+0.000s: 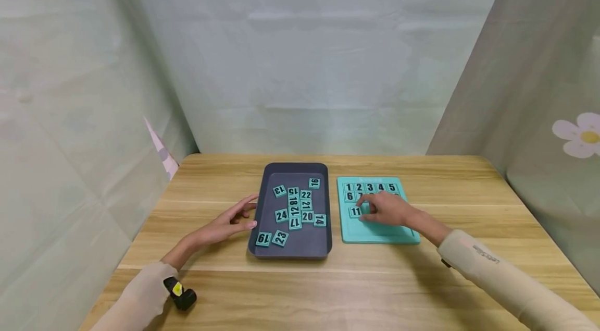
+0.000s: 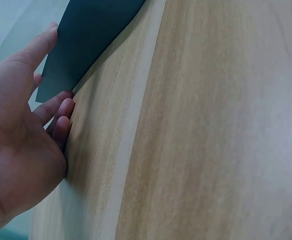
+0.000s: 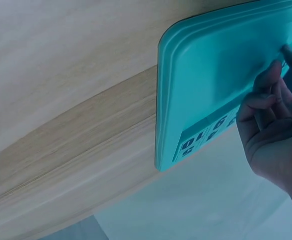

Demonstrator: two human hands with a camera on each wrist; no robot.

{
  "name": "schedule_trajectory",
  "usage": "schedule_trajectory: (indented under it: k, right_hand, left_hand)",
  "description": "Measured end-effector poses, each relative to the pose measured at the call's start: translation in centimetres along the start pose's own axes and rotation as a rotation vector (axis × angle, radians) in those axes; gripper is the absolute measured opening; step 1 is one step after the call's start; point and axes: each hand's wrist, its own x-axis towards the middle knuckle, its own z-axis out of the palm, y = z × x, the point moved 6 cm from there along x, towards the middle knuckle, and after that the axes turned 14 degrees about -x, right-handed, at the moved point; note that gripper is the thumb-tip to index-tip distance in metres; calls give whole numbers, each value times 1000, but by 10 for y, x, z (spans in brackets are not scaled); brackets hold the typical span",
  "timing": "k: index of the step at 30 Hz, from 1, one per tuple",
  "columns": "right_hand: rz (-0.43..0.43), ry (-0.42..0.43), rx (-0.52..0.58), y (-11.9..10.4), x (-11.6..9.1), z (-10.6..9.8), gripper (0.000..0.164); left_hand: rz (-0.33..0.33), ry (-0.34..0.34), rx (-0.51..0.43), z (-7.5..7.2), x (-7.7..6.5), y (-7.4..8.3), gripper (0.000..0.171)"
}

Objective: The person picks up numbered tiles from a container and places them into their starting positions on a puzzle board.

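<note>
The right hand [image 1: 391, 209] is bending its fingers down at the 11 tile [image 1: 355, 211], which is lying at the left end of the third row on the turquoise number board [image 1: 375, 236]; whether finger and thumb are pinching that tile, I cannot tell. The left hand [image 1: 217, 229] is resting loosely against the left wall of the dark tray [image 1: 304, 248], thumb and fingers spread, not clasping it. Tray and board are lying side by side toward the far edge of the tabletop [image 1: 300, 299], the board nearer its right edge. The work is looking not quite half done: tiles 1 to 5 are filling the top row, the row from 6 to 10 is appearing complete though partly hidden, and 11 is starting the next. Thirteen loose tiles [image 1: 294, 211], apparently 12 through 24, are remaining in the tray, scattered and variously turned.
</note>
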Motion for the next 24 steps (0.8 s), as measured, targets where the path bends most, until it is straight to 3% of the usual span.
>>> schedule_trajectory:
  k: [12, 24]
  right_hand:
    - [53, 83, -129, -6, 9, -4, 35]
    - [84, 77, -153, -3, 11, -2, 27]
  left_hand:
    - [-8, -3, -7, 0, 0, 0, 69]
    - [-3, -6, -7, 0, -1, 1, 69]
